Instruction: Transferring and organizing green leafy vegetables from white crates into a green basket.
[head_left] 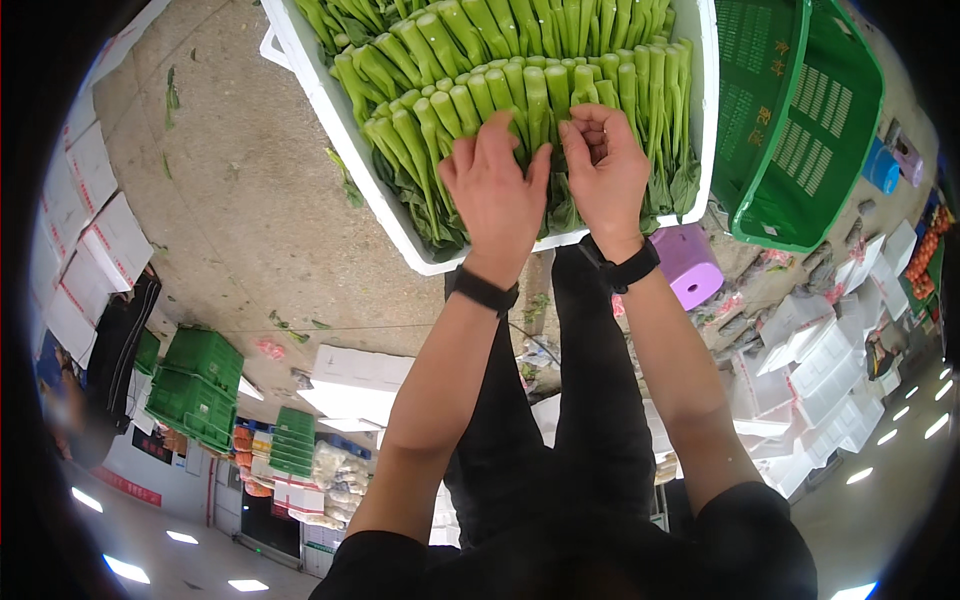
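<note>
A white foam box [712, 110] in front of me holds rows of leafy green stalks [538, 95], their cut ends pointing up and away, with dark leaves along the near side. My left hand [495, 190] lies over the nearest row. Its fingers are bent onto the stalks, the thumb is held apart, and no stalk is plainly gripped. Close to its right, my right hand [607, 170] has curled fingers, with thumb and forefinger closed at a stalk of the same row. The fingers partly hide that stalk. Both wrists wear black bands.
Green plastic crates [790, 190] stand right of the box. A purple stool [688, 268] is by its near right corner, and a blue container [880, 166] lies farther right. White boxes [115, 240] are stacked at left, more foam boxes [820, 380] at right. Leaf scraps [345, 180] litter the floor.
</note>
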